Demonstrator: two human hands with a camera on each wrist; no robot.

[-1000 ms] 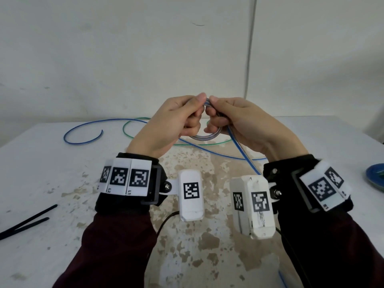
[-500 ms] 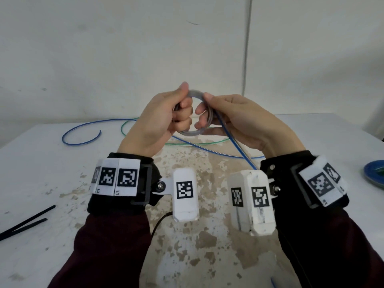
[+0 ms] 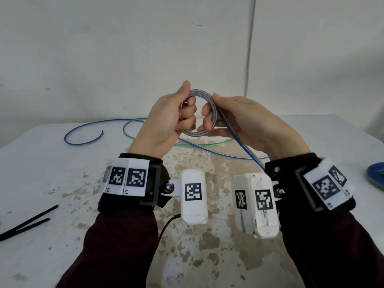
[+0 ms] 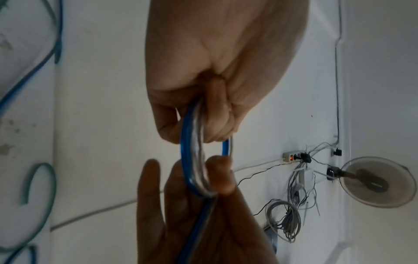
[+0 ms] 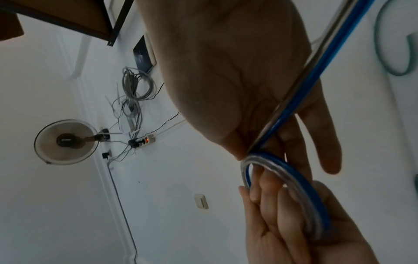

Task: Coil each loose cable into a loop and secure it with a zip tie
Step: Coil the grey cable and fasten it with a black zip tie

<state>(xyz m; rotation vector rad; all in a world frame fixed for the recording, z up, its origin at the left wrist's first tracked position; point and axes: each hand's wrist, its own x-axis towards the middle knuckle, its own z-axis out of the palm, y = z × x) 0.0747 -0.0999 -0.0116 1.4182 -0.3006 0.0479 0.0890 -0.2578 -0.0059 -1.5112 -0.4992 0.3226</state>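
Both hands hold a small coil of blue cable up over a worn white table.

The table (image 3: 52, 175) carries the loose run of the blue cable (image 3: 199, 113), a green cable (image 3: 128, 134) and two black zip ties (image 3: 29, 223). The left hand (image 3: 166, 121) grips the coil's left side, fingers curled through it; the right hand (image 3: 249, 123) pinches its right side, the tail trailing past the wrist.

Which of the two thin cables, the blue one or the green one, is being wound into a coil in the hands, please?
The blue cable: left hand and right hand hold its coil above the table, while the green cable lies loose on the white table.
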